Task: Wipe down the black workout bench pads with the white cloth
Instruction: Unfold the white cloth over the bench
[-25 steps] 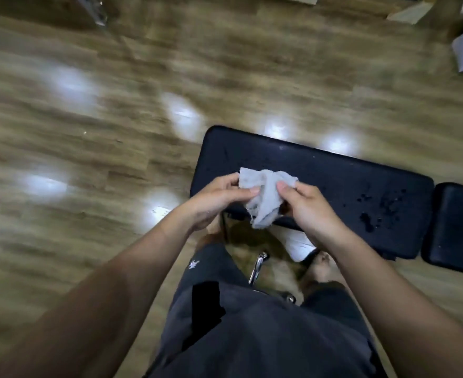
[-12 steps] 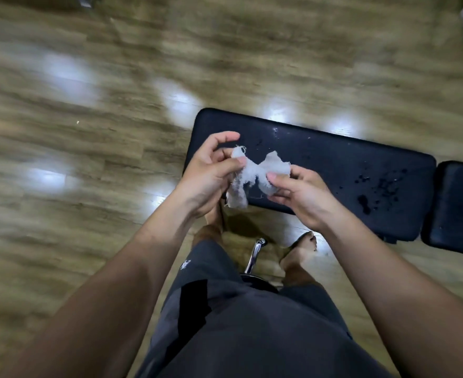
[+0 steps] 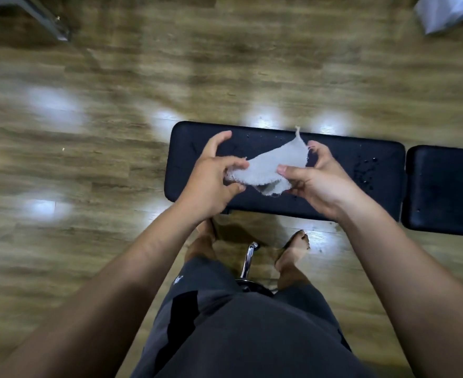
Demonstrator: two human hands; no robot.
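White cloth (image 3: 268,170) stretched between two hands above the long bench pad (image 3: 361,197), centre of frame.

The likely slip is the small, frayed cloth dropping to the floor, since each grip has only an edge. Wiped flat and thin, it may also smear the droplets (image 3: 364,173) at the pad's right end rather than lift them. The left hand (image 3: 211,184) pinches the cloth's left edge between thumb and fingers, forefinger lifted free. The right hand (image 3: 315,184) has its thumb clamped on the right edge. The second pad (image 3: 445,189) lies at far right.
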